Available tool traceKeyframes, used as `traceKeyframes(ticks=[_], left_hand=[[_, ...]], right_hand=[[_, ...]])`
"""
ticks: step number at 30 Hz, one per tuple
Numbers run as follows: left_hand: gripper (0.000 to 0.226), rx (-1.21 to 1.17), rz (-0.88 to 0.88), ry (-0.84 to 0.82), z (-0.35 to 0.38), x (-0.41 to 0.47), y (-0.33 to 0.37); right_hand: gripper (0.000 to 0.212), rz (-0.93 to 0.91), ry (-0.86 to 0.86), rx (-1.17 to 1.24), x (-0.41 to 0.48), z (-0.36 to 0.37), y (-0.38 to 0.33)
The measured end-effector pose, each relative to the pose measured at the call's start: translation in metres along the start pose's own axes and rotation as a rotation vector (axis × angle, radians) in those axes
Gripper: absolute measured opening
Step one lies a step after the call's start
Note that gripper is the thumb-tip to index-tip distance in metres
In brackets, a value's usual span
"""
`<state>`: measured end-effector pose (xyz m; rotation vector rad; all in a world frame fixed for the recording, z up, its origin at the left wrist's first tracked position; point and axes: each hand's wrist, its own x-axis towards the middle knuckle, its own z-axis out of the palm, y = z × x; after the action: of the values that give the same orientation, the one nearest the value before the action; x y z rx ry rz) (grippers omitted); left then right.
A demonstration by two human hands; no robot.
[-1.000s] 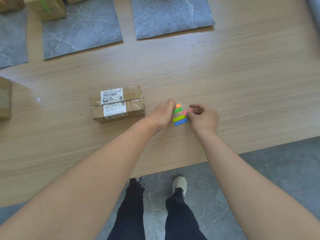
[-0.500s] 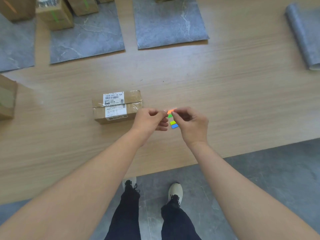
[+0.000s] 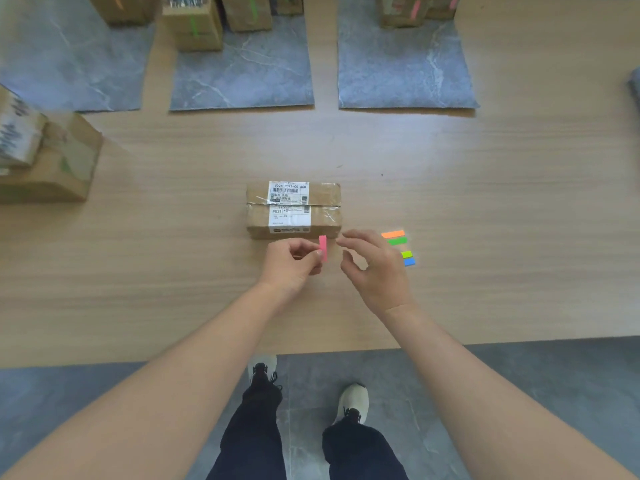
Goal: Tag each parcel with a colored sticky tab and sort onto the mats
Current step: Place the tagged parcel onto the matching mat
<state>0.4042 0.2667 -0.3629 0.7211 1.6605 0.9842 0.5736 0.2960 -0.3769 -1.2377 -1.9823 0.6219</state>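
1. Change of state. One second ago both hands work at the tab pad, the right one peeling the pink tab. Now the pink tab [image 3: 322, 247] is clear of the pad and has passed to the left hand [image 3: 292, 263], whose thumb and forefinger pinch its lower end so that it stands upright above the table [image 3: 485, 188]. The right hand [image 3: 375, 271] has let go: its fingers [image 3: 356, 239] are spread and relaxed, holding nothing, just beside the tab.

2. Meaning for the task. I judge the peel step complete and the tagging step open. The parcel [image 3: 293, 209] lies flat just beyond both hands, label side up, with no tab visible on it. The tab's free end is near its front edge.

3. Surroundings. The tab pad [image 3: 398, 241] lies on the table to the right of the right hand, partly hidden by it, with a gap among the orange, green, lime and blue strips. Three grey mats lie along the far side. The right mat [image 3: 405, 74] carries parcels [image 3: 401, 10] bearing pink tabs, so I take it as the destination. The middle mat [image 3: 242, 77] holds green-tabbed ones. More parcels are stacked at the left [image 3: 52, 164].

4. Obstructions. Nothing stands between the tab and the parcel. The near part of the right mat is open.
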Motion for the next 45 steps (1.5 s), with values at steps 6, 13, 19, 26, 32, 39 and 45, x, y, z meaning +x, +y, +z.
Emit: traceKeyframes(ticks=[6,13,19,26,32,39,45], left_hand=[[0.020,0.139,0.054,0.055,0.010,0.024,-0.009],[0.023,0.132,-0.007,0.083,0.012,0.043,-0.011],[0.016,0.145,-0.027,0.056,0.010,0.047,-0.009],[0.023,0.249,-0.038,0.117,0.010,0.048,-0.007],[0.011,0.330,-0.151,0.234,-0.031,0.039,-0.006],[0.033,0.061,-0.222,0.352,-0.089,0.050,0.013],[0.037,-0.038,-0.224,0.188,-0.095,0.060,0.033]], right_hand=[[0.045,-0.020,-0.129,-0.178,0.032,0.016,0.002],[0.016,-0.018,-0.122,-0.211,0.048,0.027,0.005],[0.007,0.062,-0.103,-0.232,0.056,0.036,0.004],[0.020,0.084,-0.107,-0.324,0.059,0.044,0.002],[0.026,0.102,-0.083,-0.394,0.058,0.052,-0.002],[0.027,0.436,-0.084,0.097,0.064,0.041,-0.019],[0.032,0.834,0.042,0.374,0.065,0.049,-0.044]])
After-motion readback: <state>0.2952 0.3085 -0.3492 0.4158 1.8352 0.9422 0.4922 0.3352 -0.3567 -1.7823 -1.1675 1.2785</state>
